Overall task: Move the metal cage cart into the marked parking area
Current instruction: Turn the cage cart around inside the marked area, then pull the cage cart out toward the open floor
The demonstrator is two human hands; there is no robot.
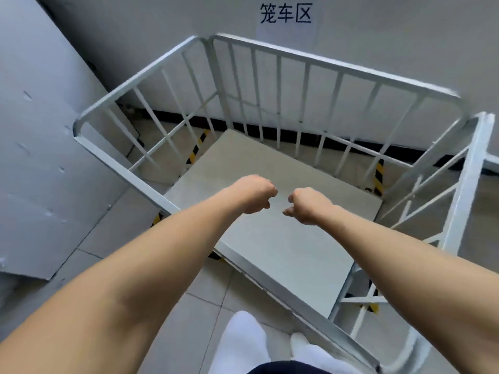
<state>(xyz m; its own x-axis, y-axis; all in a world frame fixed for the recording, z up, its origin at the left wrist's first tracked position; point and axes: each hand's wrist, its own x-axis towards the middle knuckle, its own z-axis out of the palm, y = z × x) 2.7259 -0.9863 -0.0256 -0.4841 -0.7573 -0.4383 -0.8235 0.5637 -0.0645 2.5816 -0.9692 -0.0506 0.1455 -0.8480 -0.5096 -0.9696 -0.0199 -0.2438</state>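
Observation:
A white metal cage cart (334,72) stands against the wall, its barred sides rising on the left, far and right. Its pale flat deck (243,163) is bare. Yellow-and-black floor tape (198,145) shows beside the cart's left, far-right (378,176) and near edges. A wall sign (285,14) with black characters hangs above the cart. My left hand (255,194) and my right hand (310,205) are stretched out over the deck, both curled into fists, knuckles close together, touching nothing.
A grey panel (40,163) leans along the left wall, close to the cart's left side. The floor (113,230) is tiled in light squares. White shoes (243,338) stand at the cart's open near side. A white bar (491,160) runs off at the right edge.

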